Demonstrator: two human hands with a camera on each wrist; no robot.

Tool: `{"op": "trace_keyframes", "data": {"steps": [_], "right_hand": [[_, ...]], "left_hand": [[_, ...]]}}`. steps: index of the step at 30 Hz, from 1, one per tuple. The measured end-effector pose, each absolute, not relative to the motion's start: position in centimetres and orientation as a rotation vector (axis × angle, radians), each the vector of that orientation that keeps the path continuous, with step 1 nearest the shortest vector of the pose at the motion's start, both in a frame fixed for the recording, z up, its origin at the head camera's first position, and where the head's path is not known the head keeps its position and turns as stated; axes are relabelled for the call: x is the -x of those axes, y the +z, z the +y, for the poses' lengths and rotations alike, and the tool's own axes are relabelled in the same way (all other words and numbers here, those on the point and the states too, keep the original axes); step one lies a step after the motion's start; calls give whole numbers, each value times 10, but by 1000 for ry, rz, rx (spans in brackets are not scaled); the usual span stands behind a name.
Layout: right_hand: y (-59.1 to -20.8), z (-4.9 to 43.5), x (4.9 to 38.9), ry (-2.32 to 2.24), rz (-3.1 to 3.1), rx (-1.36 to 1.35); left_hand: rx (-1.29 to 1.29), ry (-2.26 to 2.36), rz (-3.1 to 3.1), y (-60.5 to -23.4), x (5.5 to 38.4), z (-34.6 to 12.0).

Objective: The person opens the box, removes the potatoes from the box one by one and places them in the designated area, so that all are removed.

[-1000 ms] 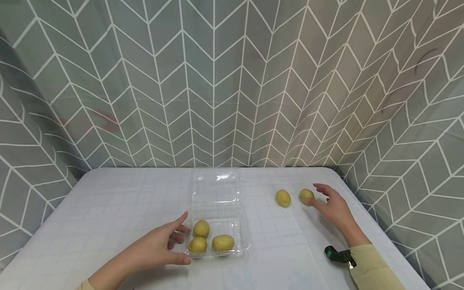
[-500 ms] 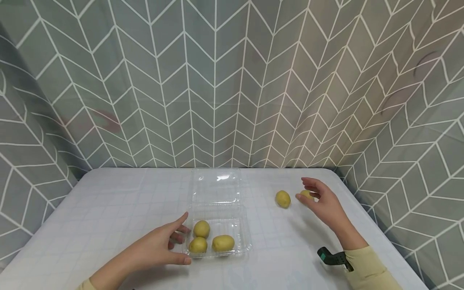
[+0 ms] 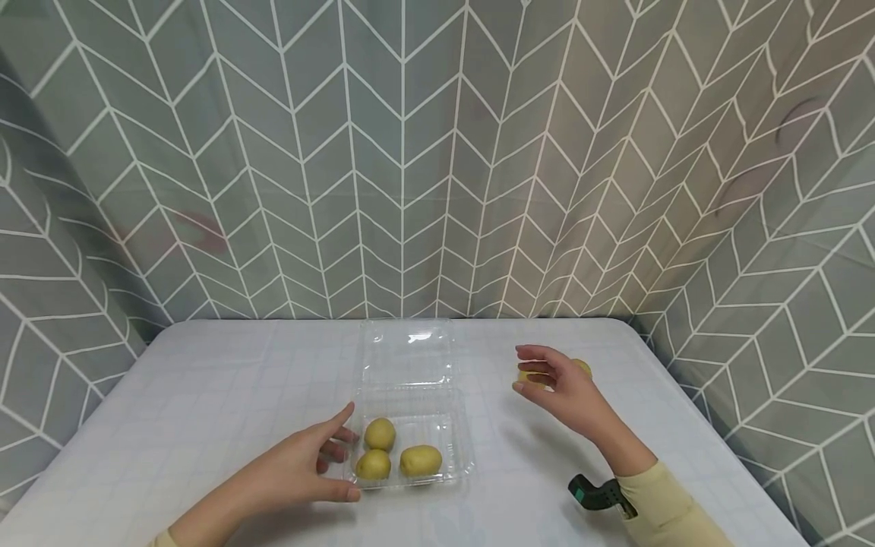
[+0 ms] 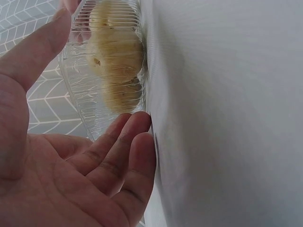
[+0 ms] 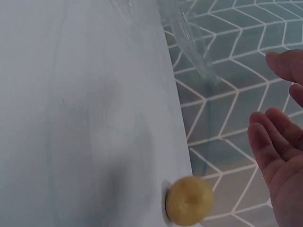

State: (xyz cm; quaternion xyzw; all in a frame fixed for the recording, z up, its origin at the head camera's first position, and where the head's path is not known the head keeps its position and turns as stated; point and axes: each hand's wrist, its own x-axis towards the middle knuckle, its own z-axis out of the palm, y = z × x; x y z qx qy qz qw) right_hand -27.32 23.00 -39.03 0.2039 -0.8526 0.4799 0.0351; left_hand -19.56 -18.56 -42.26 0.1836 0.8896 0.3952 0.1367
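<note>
A clear plastic clamshell container stands on the table with its lid folded back, and three potatoes lie inside. My left hand is at the container's left side, thumb and fingers spread around its corner. In the left wrist view the fingertips lie close to the ribbed wall; contact is hard to tell. My right hand hovers with loosely bent fingers, holding nothing. Behind it, a potato is partly hidden, and another potato peeks past the knuckles. The right wrist view shows one potato below the hand.
A white cloth covers the table. Grey curtains with white zigzag lines hang behind it and on both sides. A dark strap device sits on the right wrist.
My right hand has moved left from the farther-right potato to in front of the other one, carrying nothing. The left hand, container and potatoes have stayed in place.
</note>
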Motion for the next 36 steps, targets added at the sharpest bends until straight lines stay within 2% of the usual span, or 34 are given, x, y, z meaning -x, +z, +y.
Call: {"op": "trace_keyframes", "data": {"steps": [21, 36], "right_hand": [[-399, 165, 267, 1672, -2589, -1070], [-408, 142, 268, 1728, -2603, -1411]], "left_hand": [[-545, 1170, 2565, -423, 194, -186], [-553, 1179, 2554, -424, 195, -187]]}}
